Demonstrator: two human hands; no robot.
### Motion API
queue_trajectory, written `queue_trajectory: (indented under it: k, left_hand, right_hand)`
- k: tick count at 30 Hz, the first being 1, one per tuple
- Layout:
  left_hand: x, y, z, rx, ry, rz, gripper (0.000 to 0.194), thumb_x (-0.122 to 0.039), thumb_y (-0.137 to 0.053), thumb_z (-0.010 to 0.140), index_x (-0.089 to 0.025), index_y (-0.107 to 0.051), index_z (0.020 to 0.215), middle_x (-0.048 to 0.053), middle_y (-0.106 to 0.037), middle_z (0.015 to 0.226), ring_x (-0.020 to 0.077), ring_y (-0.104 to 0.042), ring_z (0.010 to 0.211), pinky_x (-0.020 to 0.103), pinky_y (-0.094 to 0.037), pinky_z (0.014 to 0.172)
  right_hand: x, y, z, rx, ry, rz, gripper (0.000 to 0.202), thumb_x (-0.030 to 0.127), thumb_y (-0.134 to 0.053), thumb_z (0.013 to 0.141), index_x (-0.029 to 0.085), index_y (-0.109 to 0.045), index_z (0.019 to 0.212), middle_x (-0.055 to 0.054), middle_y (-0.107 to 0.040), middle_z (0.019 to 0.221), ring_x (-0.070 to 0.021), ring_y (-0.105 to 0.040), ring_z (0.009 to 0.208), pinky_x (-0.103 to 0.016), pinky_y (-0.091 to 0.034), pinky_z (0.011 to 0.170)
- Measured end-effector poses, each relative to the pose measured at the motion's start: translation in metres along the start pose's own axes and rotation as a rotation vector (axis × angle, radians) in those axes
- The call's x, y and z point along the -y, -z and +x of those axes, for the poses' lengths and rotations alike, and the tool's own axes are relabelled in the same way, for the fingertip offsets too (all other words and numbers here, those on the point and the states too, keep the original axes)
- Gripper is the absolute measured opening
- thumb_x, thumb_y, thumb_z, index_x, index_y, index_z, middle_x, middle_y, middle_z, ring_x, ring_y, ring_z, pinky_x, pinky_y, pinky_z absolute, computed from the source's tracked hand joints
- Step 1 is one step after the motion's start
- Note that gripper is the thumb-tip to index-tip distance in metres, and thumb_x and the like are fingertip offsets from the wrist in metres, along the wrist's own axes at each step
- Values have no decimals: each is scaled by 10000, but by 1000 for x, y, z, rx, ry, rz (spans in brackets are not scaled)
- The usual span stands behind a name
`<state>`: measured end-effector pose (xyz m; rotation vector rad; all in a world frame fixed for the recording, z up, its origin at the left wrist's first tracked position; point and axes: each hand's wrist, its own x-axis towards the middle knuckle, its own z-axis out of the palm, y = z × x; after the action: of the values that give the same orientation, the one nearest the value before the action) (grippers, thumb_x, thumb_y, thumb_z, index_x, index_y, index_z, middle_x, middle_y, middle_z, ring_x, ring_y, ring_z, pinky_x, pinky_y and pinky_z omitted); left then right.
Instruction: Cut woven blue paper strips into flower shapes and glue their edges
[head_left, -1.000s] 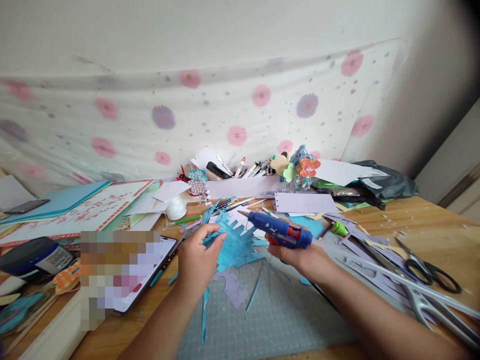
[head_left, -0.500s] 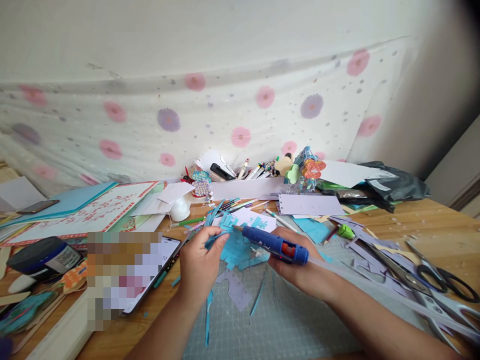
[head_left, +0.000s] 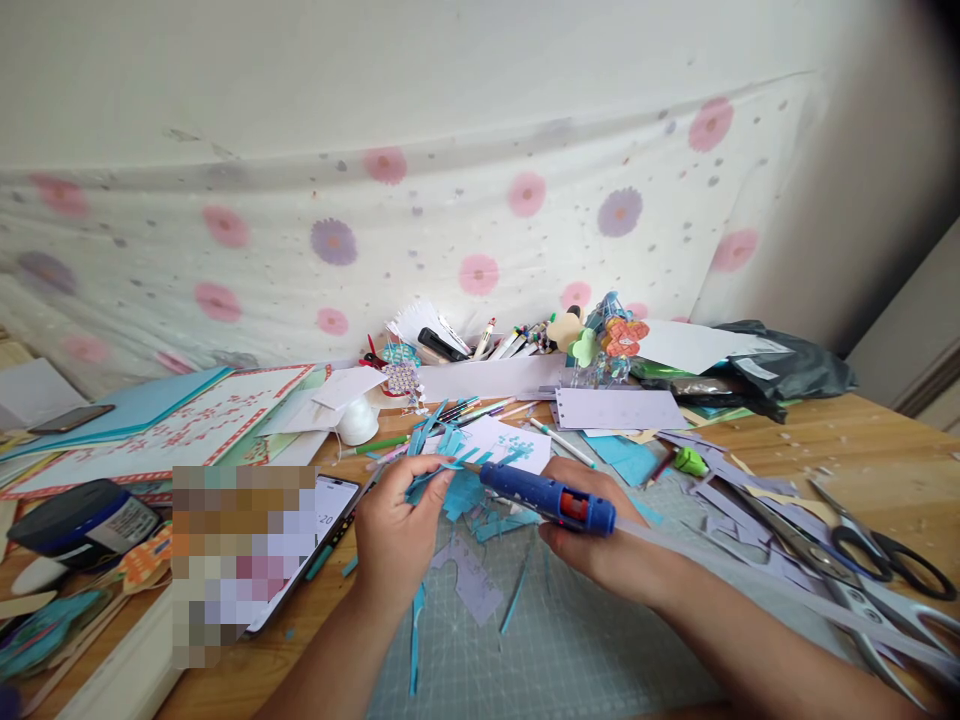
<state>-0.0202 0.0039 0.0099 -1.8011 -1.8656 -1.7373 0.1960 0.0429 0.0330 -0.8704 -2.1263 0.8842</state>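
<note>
My right hand (head_left: 592, 530) is wrapped round a blue glue gun (head_left: 551, 495), whose nozzle points left. A long translucent glue stick (head_left: 697, 560) trails from its back end. Thumb and forefinger of my left hand (head_left: 401, 510) pinch a small blue paper piece (head_left: 452, 464), and the nozzle tip is right beside it. Under and behind the fingers lie blue paper scraps (head_left: 461, 495) and a white sheet (head_left: 495, 440) with blue cut shapes. A lilac paper scrap (head_left: 471, 580) rests on the grey cutting mat (head_left: 570, 630).
Scissors (head_left: 862, 540) and lilac strips lie at the right. On the left are a phone (head_left: 330, 500), a dark round jar (head_left: 82, 520) and stacked sheets (head_left: 172, 420). A white thread spool (head_left: 358, 420), pens (head_left: 517, 345) and paper flowers (head_left: 626, 337) stand behind.
The glue gun has shifted slightly left and down, its nozzle closer to my left fingertips. The blue piece in the pinch shows more clearly, and more of the white sheet is exposed.
</note>
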Motion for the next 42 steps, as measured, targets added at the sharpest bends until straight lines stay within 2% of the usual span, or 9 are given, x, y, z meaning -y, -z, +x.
queue_trajectory:
  k: [9, 16, 19, 22, 24, 27, 31, 38, 42]
  left_hand:
    - [-2, -2, 0, -6, -50, 21, 55, -261, -646, 796, -230, -678, 828, 7, -724, 842, 187, -656, 829, 272, -474, 746]
    - [1, -3, 1, 43, 72, -55, 87, -306, -652, 775, -226, -681, 792, -3, -705, 795, 183, -629, 759, 269, -452, 697]
    - [2, -5, 0, 93, 203, -155, 139, -344, -672, 749, -208, -667, 774, -7, -663, 735, 174, -593, 710, 263, -435, 655]
    - [0, -9, -3, 143, 342, -322, 173, -355, -693, 728, -192, -637, 749, -21, -613, 679, 149, -546, 654, 246, -414, 608]
    - [-3, -13, -5, 184, 438, -465, 191, -356, -700, 725, -183, -617, 737, -26, -602, 665, 133, -525, 620, 241, -410, 593]
    - [-11, -17, -9, 217, 558, -628, 213, -349, -716, 716, -172, -598, 733, -26, -604, 659, 123, -521, 602, 239, -411, 584]
    - [-20, -20, -12, 180, 685, -725, 263, -341, -759, 660, -177, -562, 716, -53, -555, 605, 106, -481, 548, 225, -385, 536]
    - [-22, -12, -7, 361, 596, -633, 242, -353, -747, 671, -158, -604, 678, -22, -569, 647, 124, -499, 608, 237, -393, 571]
    - [-24, -8, -2, 317, 542, -592, 225, -328, -755, 644, -159, -681, 774, 1, -613, 721, 134, -511, 656, 232, -395, 591]
  right_hand:
    - [-4, -1, 0, -5, 27, -60, 190, 63, -486, 612, 207, -371, 656, 27, -458, 677, -129, -454, 610, -251, -325, 551]
    - [-9, -5, -3, -19, 138, -108, 212, 37, -498, 606, 209, -440, 716, 11, -497, 739, -149, -496, 671, -265, -368, 599]
    - [-13, -8, -3, -127, 209, -97, 223, 38, -534, 633, 213, -472, 757, 4, -506, 766, -153, -503, 679, -270, -387, 602]
    - [-17, -7, -1, -326, 242, -60, 158, 120, -594, 722, 218, -492, 795, -26, -537, 850, -180, -539, 771, -309, -432, 686]
    - [-17, -5, 1, -408, 178, 13, 111, 216, -613, 778, 223, -513, 828, -50, -563, 922, -209, -566, 858, -347, -449, 751]
    - [-16, -5, 3, -356, 14, 261, 221, 323, -647, 783, 237, -533, 953, -65, -606, 974, -243, -602, 935, -367, -476, 768]
    - [-17, -9, 5, -281, -134, 456, 325, 306, -717, 682, 249, -536, 945, -14, -617, 854, -210, -620, 789, -319, -484, 652]
    - [-24, -10, 10, -323, -193, 304, 183, 231, -653, 646, 233, -498, 744, 9, -526, 704, -157, -492, 626, -271, -390, 521]
    - [-18, -8, 10, -313, -211, 250, 172, 216, -629, 644, 234, -478, 723, 11, -508, 702, -161, -477, 626, -285, -387, 540]
